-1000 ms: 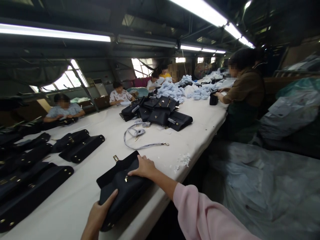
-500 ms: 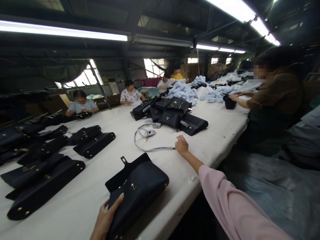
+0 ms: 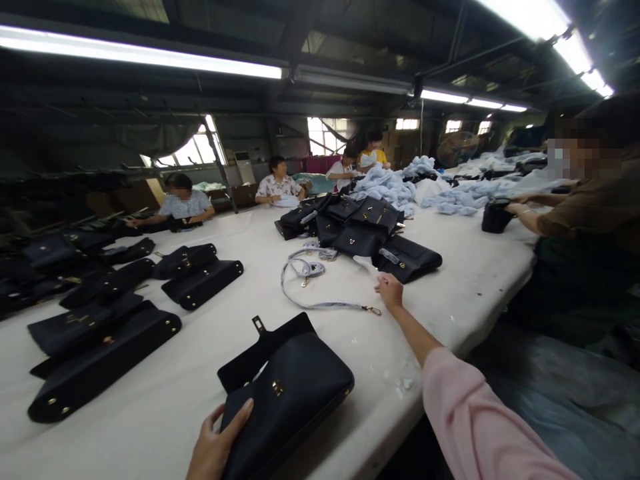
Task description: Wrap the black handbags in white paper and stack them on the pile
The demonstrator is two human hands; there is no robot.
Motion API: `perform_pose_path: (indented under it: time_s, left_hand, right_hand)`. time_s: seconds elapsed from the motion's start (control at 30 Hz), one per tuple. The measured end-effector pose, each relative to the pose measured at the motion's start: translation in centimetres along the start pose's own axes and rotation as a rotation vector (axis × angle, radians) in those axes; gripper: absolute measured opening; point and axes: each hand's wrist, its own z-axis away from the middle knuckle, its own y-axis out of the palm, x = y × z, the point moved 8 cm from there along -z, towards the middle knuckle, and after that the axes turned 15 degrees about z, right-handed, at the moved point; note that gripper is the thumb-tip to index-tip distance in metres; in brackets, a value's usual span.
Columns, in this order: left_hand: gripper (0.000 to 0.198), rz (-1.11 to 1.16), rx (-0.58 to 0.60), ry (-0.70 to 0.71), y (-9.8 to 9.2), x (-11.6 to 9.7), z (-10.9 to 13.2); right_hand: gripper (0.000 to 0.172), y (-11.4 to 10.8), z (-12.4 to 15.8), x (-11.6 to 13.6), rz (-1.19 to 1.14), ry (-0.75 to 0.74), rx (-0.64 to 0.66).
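In the head view my left hand (image 3: 220, 430) grips the near left side of a black handbag (image 3: 300, 387), thumb on its front. The bag lies on the table with its flap open and a gold clasp showing. My right hand (image 3: 391, 291) is stretched forward, fingers pinched on a thin white slip (image 3: 367, 263); whether it is paper or plastic I cannot tell. Close by on the table lies a wrapped strap (image 3: 320, 306) with a gold hook at its end. Just beyond my right hand is a black bag (image 3: 413, 259) at the edge of a pile.
A pile of black bags (image 3: 357, 220) stands mid-table, with light blue wrapping material (image 3: 385, 187) behind. Rows of black bags (image 3: 115, 357) cover the left. A co-worker (image 3: 590, 200) at right handles a small black bag (image 3: 495, 215); other people sit along the far side.
My right hand has come away from the strap's end and now holds a white slip. The strap's hook shows on the table. My left hand stays on the bag; the view has turned left.
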Motion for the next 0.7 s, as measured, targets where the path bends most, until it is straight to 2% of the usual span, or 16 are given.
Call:
perform_pose_path:
  time_s: [0.13,0.23,0.3,0.33,0.4,0.47,0.5,0.53,0.57,0.6,0.67,0.7]
  left_hand:
    - [0.108,-0.067,-0.026,0.017,-0.6,-0.1,-0.7]
    - [0.105,-0.13,-0.084,0.033,-1.2,0.0,-1.0]
    - [0.106,-0.133,-0.104,0.055,-1.0,0.0,0.0]
    - [0.106,-0.149,-0.125,0.116,-0.9,-0.5,1.1]
    - [0.103,-0.228,-0.222,0.362,-0.5,-2.5,5.0]
    - [0.092,-0.311,-0.351,0.697,0.4,-4.9,11.2]
    - [0.082,-0.301,-0.374,0.834,1.0,-5.6,14.4]
    - [0.07,-0.255,-0.338,0.901,1.9,-5.7,17.1]
    - [0.059,-0.199,-0.216,0.869,3.1,-5.2,18.7]
    - [0.055,-0.137,-0.029,0.764,4.7,-4.0,19.6]
    - [0.064,0.048,0.338,0.456,7.7,-0.3,20.6]
    - [0.074,0.157,0.437,0.316,8.4,1.6,20.8]
  right_hand:
    - [0.031,-4.3,3.3,0.9,-0.439,0.011,0.038]
    - [0.045,-8.7,6.1,1.8,-0.65,-0.011,0.1]
    - [0.05,-11.4,8.5,2.6,-0.763,-0.037,0.163]
    - [0.049,-12.4,9.9,3.0,-0.83,-0.049,0.204]
    - [0.044,-13.8,13.1,3.9,-0.962,-0.065,0.302]
    - [0.04,-14.1,16.7,4.5,-1.043,-0.058,0.405]
    - [0.041,-13.9,18.5,4.7,-1.05,-0.049,0.455]
    - [0.042,-13.5,20.5,4.9,-1.051,-0.041,0.511]
    - [0.043,-12.9,22.4,5.1,-1.052,-0.034,0.575]
    - [0.044,-12.2,24.3,5.4,-1.053,-0.034,0.655]
    - [0.045,-10.7,28.1,6.2,-1.049,-0.056,0.852]
    - [0.045,-10.0,29.9,6.5,-1.038,-0.077,0.955]
